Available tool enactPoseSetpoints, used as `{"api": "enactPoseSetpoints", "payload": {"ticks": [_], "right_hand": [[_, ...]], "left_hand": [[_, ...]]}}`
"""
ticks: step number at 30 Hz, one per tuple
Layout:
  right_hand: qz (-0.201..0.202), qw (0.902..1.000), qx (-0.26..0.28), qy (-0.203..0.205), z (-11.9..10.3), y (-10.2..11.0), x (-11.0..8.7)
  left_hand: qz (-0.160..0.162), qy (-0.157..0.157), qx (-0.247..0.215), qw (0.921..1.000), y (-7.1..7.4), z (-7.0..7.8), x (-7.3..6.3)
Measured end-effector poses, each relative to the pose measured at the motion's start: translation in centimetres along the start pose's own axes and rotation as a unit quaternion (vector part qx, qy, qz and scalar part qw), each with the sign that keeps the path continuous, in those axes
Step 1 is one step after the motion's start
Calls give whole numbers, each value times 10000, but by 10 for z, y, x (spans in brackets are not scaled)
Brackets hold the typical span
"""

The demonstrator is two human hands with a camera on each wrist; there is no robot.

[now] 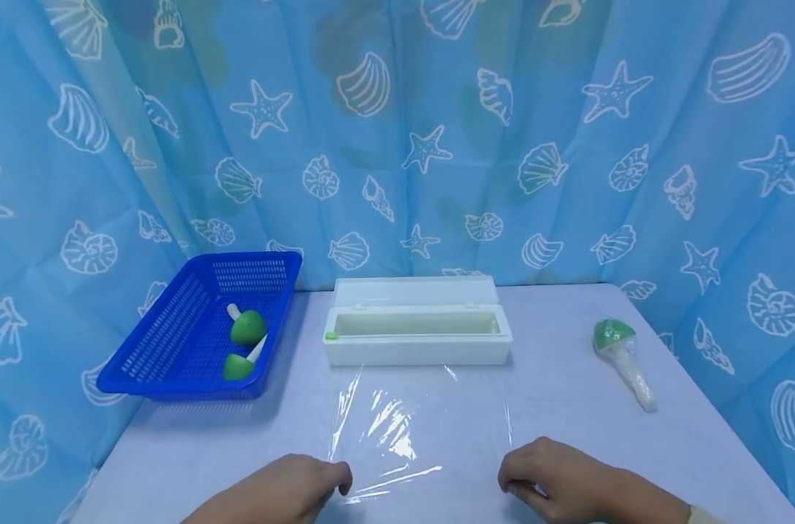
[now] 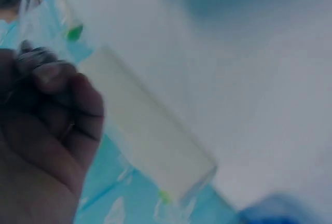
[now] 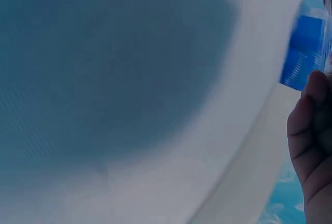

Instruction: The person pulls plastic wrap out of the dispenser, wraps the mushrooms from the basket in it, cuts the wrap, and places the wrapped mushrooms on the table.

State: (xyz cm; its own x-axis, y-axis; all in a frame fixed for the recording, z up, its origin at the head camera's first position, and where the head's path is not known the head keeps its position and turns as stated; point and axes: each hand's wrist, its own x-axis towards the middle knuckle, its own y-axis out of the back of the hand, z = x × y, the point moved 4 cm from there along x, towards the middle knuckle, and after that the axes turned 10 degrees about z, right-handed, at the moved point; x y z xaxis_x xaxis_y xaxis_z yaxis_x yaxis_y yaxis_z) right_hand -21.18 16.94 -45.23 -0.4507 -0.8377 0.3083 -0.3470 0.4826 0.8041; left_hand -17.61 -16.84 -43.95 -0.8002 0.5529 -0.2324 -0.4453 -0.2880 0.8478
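Observation:
A sheet of clear cling film (image 1: 391, 429) stretches from the front of a white cling film dispenser box (image 1: 417, 353) toward me, its glossy creases catching light. My left hand (image 1: 286, 484) pinches the near left corner of the film. At the near right corner, my right hand (image 1: 558, 477) pinches it between thumb and curled fingers. The left wrist view shows the left hand (image 2: 46, 130) with film bunched at its fingertips and the box (image 2: 150, 130) beyond. In the right wrist view the right hand (image 3: 314, 136) is partly cut off at the edge.
The dispenser's lid (image 1: 413, 291) stands raised at the back. On the left, a blue plastic basket (image 1: 197, 397) holds two mushroom-shaped things (image 1: 248, 329) with green caps and white stems. A similar one, wrapped in film (image 1: 623, 360), lies at the right. A blue shell-print curtain (image 1: 384, 145) hangs behind.

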Motion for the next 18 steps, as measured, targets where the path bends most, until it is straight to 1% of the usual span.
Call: {"api": "enactPoseSetpoints", "payload": {"ticks": [1,2,4,7,8,10,12,14,15,16,18], "right_hand": [[-70,10000,-43,3,4,-7,-2],[-145,9998,-92,-23,8,-14,-4],[-284,9995,-124,-98,15,-25,-7],[-545,9976,-116,-407,22,-36,-8],[-597,9972,-152,-428,23,-38,-8],[-717,9962,-228,-440,25,-41,-7],[-786,9955,-319,-419,24,-43,-6],[-863,9942,-389,-508,22,-43,-4],[-956,9925,-369,-662,22,-43,-4],[-1028,9910,-318,-798,21,-43,-4],[-1285,9829,18,-1318,19,-42,-4]], "left_hand": [[-101,125,-38,9999,-8,-3,2],[-142,186,-21,9997,-15,-5,4],[-145,309,81,9994,-24,-8,7],[-207,579,159,9980,-35,-15,12],[-208,617,199,9977,-37,-17,13],[-319,755,228,9964,-41,-20,15],[-367,742,287,9962,-42,-22,17],[-495,858,251,9948,-43,-22,17],[-570,924,245,9938,-44,-22,17],[-617,917,256,9935,-44,-22,16],[-737,1052,102,9917,-41,-21,13]]}}
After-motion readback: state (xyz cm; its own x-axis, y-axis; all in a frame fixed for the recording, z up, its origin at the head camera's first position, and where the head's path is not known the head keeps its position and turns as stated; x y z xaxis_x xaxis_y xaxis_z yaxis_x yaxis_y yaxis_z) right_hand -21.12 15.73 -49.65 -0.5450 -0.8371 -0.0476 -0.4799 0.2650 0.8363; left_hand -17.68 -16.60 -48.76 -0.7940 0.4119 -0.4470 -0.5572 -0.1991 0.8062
